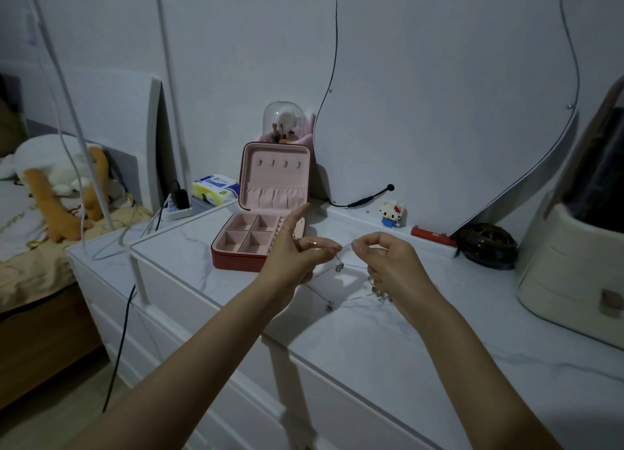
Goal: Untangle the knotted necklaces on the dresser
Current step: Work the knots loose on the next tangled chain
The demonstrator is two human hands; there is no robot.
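Thin silver necklaces (pixel 341 268) with small pendants hang in loops above the white marble dresser top (pixel 388 348). My left hand (pixel 297 253) pinches a chain between thumb and fingers, with the index finger pointing up. My right hand (pixel 385 260) pinches the same stretch of chain a short way to the right, fingers curled. More chain and pendants dangle below my right hand, just above the dresser. A short taut length of chain runs between the two hands.
An open pink jewellery box (pixel 260 240) stands just behind my left hand. A toy figure (pixel 391 213), a red bar (pixel 434 236) and a dark round object (pixel 486 245) sit at the back. A cream container (pixel 570 274) is at right, a curved mirror (pixel 439 95) behind.
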